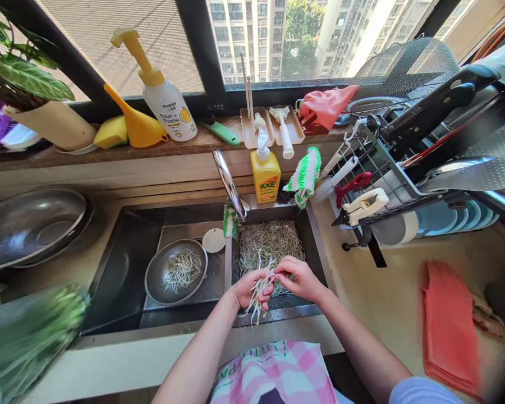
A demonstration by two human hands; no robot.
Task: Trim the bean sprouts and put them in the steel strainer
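Note:
My left hand point(253, 288) is closed round a bunch of thin white bean sprouts point(258, 297), whose ends hang below the fingers. My right hand point(297, 278) touches the upper part of that bunch, thumb and fingertips pinched on a sprout. Both hands are above the near part of the right sink basin, where a large heap of sprouts point(273, 241) lies behind them. In the left basin a round metal bowl point(154, 275) holds a smaller pile of sprouts point(183, 271). A white round lid or dish point(214, 240) lies beside the bowl.
A faucet point(228, 182) rises behind the sink, near a yellow soap bottle point(265, 177). Large pans point(33, 224) and bagged greens point(37, 331) are at left. On the right stand a rack with knives and utensils point(387, 174) and a red cloth point(448, 325).

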